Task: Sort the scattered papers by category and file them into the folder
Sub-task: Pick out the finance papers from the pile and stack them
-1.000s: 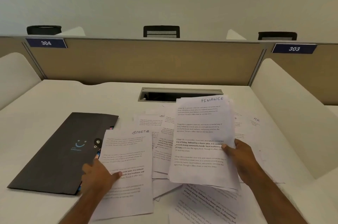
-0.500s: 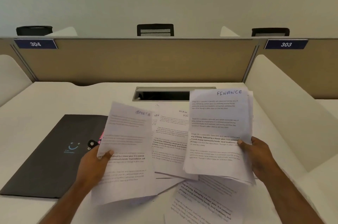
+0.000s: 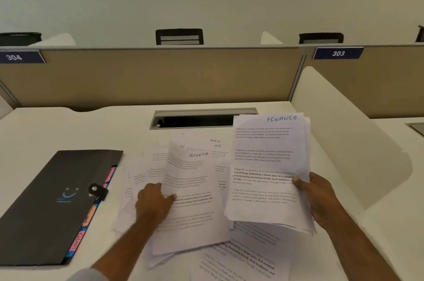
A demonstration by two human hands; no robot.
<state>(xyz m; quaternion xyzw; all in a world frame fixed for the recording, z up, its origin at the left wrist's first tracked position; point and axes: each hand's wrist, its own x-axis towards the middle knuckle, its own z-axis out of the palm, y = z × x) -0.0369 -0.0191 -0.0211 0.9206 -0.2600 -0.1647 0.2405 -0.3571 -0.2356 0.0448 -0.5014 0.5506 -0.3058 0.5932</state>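
My right hand (image 3: 321, 200) holds a small stack of sheets headed FINANCE (image 3: 266, 166), lifted above the desk at the right. My left hand (image 3: 153, 205) grips the left edge of a sheet headed SPORTS (image 3: 192, 189), raised and curved over the pile. Beneath lie scattered papers (image 3: 241, 257), one marked HR (image 3: 218, 145). A black folder (image 3: 52, 200) with a snap strap lies shut at the left, coloured tabs showing along its right edge.
The white desk (image 3: 80, 124) has a cable slot (image 3: 197, 120) at its back centre. A tan partition (image 3: 160, 79) closes the back, a white divider (image 3: 344, 138) the right side. Chair backs show beyond the partition.
My left hand has carried the SPORTS sheet rightward toward the middle of the pile. The FINANCE stack in my right hand stays up, shifted slightly right.
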